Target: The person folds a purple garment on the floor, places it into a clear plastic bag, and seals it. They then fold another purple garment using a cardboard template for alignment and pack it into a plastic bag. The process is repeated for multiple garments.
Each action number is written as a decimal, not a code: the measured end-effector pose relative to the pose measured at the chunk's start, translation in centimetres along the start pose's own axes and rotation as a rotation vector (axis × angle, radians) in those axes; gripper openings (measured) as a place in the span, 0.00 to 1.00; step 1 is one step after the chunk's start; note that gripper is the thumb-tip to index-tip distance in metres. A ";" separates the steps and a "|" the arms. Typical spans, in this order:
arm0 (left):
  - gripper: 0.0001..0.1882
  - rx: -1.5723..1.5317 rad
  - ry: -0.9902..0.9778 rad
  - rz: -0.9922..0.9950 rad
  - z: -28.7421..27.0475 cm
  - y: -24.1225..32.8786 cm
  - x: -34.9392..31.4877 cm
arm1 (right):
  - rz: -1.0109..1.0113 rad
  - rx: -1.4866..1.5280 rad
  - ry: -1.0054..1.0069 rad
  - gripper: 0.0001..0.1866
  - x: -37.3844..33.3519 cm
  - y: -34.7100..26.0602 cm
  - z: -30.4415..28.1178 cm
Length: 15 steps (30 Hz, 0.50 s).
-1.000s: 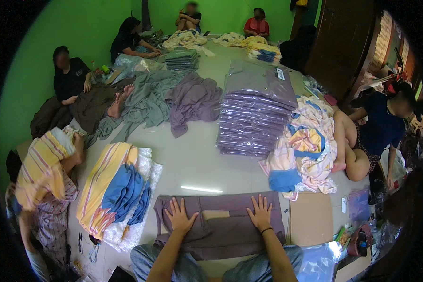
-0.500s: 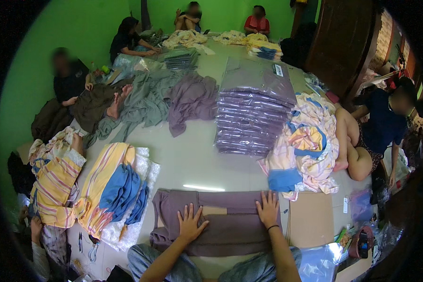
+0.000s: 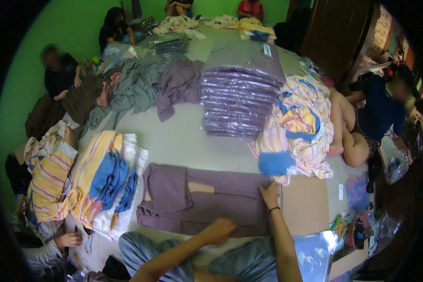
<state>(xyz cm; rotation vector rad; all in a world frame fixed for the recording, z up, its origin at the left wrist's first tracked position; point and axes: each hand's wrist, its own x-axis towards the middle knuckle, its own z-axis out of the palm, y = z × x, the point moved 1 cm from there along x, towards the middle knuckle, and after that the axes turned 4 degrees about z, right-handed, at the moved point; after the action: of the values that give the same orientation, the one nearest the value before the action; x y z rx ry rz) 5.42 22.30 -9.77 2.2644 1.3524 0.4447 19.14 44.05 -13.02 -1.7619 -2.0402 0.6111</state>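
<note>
A mauve-brown garment [image 3: 235, 212] lies spread in front of my crossed legs, its left part doubled over into a panel [image 3: 168, 190]. A strip of light brown board [image 3: 198, 188] shows between its layers. My right hand [image 3: 270, 194], with a dark band at the wrist, is at the garment's upper right edge, its fingers bent around the cloth there. Above the garment's lower edge, right of its middle, my left hand [image 3: 219, 230] is smeared by motion, and its fingers cannot be made out.
A tall stack of bagged mauve garments [image 3: 239, 101] stands ahead. Striped cloths [image 3: 298, 127] lie right of it; yellow and blue ones [image 3: 101, 176] lie left. Cardboard [image 3: 305, 202] and clear plastic bags [image 3: 312, 256] are at my right. Several people sit around, one person's hand [image 3: 70, 239] at lower left.
My left hand has lifted off the left panel and swung right and nearer. My right hand has gone from lying flat to bending at the garment's right edge. The view has shifted slightly.
</note>
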 end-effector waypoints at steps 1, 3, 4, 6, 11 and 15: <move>0.20 -0.069 -0.281 0.096 2.0 1.8 1.0 | 0.058 -0.026 -0.012 0.32 -0.2 -0.2 0.1; 0.18 0.001 -0.177 0.136 4.7 3.9 2.4 | 0.118 -0.059 -0.033 0.33 -0.7 -0.5 -0.1; 0.17 0.046 -0.145 0.151 5.8 4.5 3.1 | 0.115 -0.061 -0.040 0.33 -0.8 -0.7 -0.3; 0.16 0.039 0.177 0.129 7.0 4.7 4.6 | 0.139 -0.055 -0.090 0.33 -0.9 -0.8 -0.8; 0.18 0.082 0.374 -0.026 7.8 4.3 6.8 | 0.139 -0.023 -0.218 0.31 -0.4 -1.1 -1.2; 0.17 0.155 0.377 0.033 7.7 4.1 7.6 | 0.130 -0.075 -0.120 0.26 -0.4 -0.4 -0.3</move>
<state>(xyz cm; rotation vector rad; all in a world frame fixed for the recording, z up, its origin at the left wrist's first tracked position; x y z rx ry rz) 15.77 25.69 -13.77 2.4157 1.5773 0.8391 19.02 43.68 -12.50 -1.9575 -2.0635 0.7027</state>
